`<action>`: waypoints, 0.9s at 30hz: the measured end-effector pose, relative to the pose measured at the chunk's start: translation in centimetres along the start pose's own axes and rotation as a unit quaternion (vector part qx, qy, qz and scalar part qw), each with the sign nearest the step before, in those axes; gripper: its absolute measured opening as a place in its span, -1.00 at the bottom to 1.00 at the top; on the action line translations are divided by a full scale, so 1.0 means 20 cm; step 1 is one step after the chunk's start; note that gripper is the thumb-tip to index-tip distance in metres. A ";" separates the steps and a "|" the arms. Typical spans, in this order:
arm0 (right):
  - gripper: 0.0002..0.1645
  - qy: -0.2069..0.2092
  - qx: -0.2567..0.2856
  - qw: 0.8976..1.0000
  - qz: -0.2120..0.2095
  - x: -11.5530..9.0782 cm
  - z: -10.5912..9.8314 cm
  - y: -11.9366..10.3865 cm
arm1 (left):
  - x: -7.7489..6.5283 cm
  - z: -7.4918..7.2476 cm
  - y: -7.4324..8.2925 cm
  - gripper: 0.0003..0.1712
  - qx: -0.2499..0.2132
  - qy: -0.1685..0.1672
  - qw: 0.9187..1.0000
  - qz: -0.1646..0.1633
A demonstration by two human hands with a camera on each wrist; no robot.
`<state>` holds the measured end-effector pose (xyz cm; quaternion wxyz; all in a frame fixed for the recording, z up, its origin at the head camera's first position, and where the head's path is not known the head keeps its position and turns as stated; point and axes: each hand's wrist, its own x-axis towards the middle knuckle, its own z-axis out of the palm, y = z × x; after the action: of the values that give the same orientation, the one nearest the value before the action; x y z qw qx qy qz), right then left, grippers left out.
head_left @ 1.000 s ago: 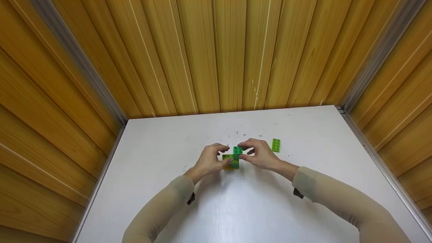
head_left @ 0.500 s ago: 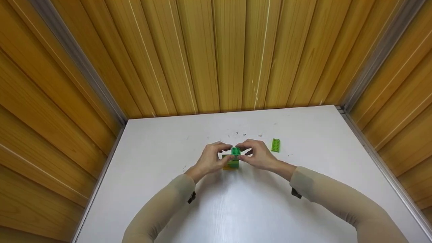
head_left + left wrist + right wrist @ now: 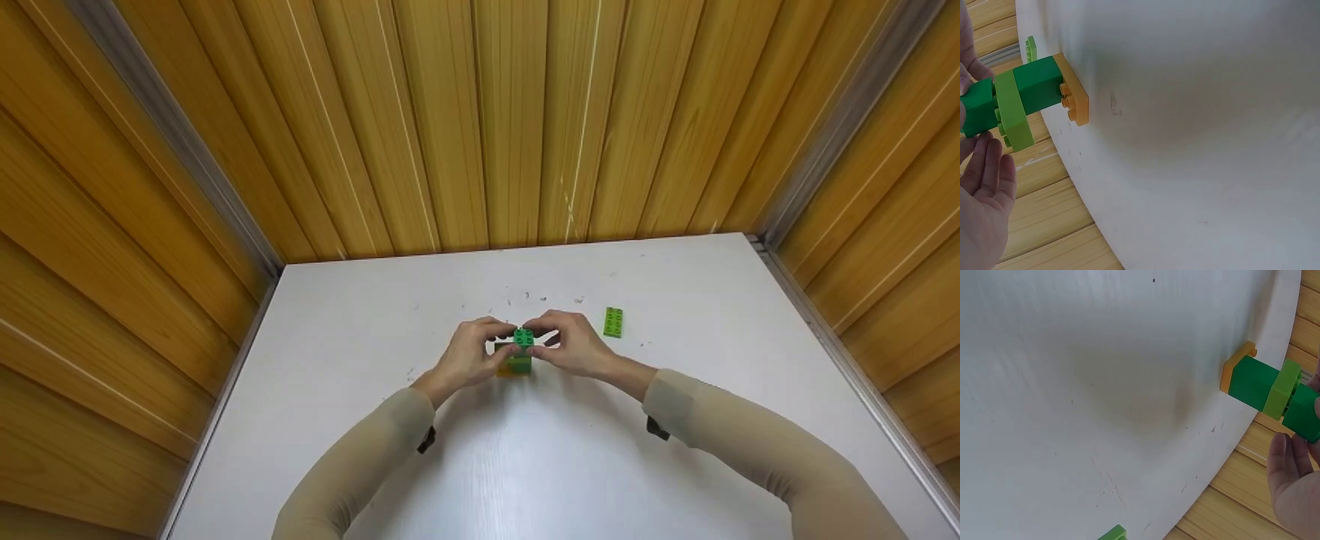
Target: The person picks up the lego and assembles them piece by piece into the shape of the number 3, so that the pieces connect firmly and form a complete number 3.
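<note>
A small brick tower stands on the white table: an orange plate (image 3: 1077,93) at the bottom, a dark green toy building brick (image 3: 1039,84) on it, then a flat lime brick (image 3: 1014,112) that juts out to the left. A second dark green brick (image 3: 523,337) with studs sits at the top. My left hand (image 3: 469,350) pinches this top brick from the left, thumb in front and fingers behind. From the right, my right hand (image 3: 576,345) holds the same brick between thumb and fingers. Part of the tower is hidden behind the left thumb.
A loose flat lime brick (image 3: 613,322) lies on the table (image 3: 480,465) beyond the right hand. Wood-patterned panels (image 3: 510,127) rise along the back and both sides. Small dark marks dot the tabletop behind the tower.
The top green brick has shifted slightly left and down onto the lime brick, carried by the right hand. The left fingers have moved in to it. The last half second shows hardly any movement.
</note>
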<state>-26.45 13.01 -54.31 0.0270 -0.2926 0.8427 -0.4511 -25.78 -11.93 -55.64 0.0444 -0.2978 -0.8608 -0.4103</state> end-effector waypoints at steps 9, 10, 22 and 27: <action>-0.57 -0.002 0.000 1.000 0.003 0.00 0.00 0.01 | 0.00 0.00 0.01 -0.70 -0.001 -0.006 1.000 -0.009; -0.58 -0.002 -0.003 1.000 0.004 0.00 0.00 0.01 | 0.00 0.00 0.01 -0.70 -0.002 -0.008 1.000 -0.011; -0.59 -0.010 -0.025 1.000 -0.009 0.02 0.00 0.03 | 0.01 0.00 -0.02 -0.70 -0.005 -0.012 1.000 -0.009; -0.59 -0.020 -0.041 0.999 -0.019 0.02 0.00 0.03 | 0.02 -0.01 -0.01 -0.71 0.012 -0.019 1.000 -0.014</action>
<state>-26.99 13.00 -54.74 0.0235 -0.3181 0.8542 -0.4106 -26.25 -11.99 -55.63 0.0258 -0.2935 -0.8703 -0.3946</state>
